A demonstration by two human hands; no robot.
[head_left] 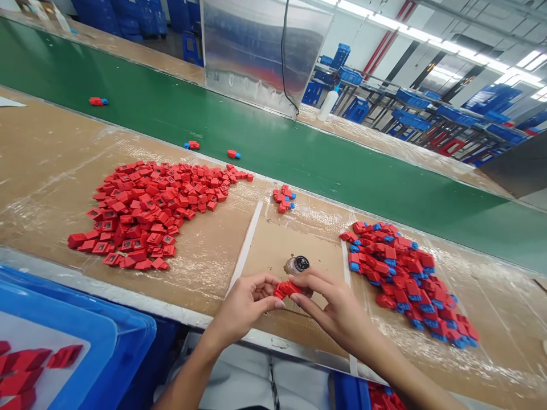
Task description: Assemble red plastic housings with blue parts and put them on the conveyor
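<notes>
Pinching a red plastic part (pixel 287 289) between our half-closed left hand (pixel 243 304) and right hand (pixel 335 302) at the bench's (pixel 47 171) near edge, next calling for a steady two-handed grip.

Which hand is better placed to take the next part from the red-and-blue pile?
Right hand, probably: it lies on the side of the red part nearest the red-and-blue pile. The left hand sits farther off, beyond the part, though both hands pinch it.

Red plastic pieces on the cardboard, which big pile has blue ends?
The pile on the right: its red pieces show blue ends, while the larger left pile shows no blue.
</notes>
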